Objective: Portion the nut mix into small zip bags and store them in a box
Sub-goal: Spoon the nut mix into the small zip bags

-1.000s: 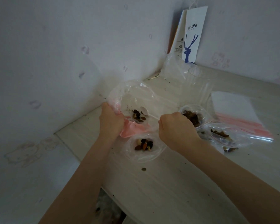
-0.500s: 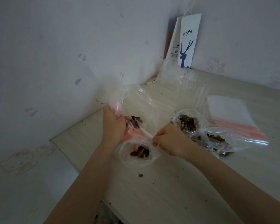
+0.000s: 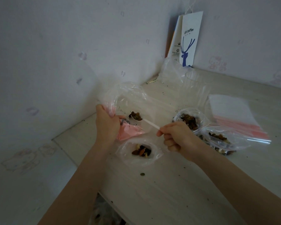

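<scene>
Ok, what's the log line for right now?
left hand: grips big bag | right hand: pinches spoon | spoon: loaded with nuts | small bag: part filled

left hand (image 3: pixel 106 122): bare | left forearm (image 3: pixel 81 179): bare skin down to the bottom edge | right hand (image 3: pixel 177 137): bare | right forearm (image 3: pixel 234 184): bare skin out to the right edge

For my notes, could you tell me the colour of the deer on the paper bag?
The deer is blue; head view.
</scene>
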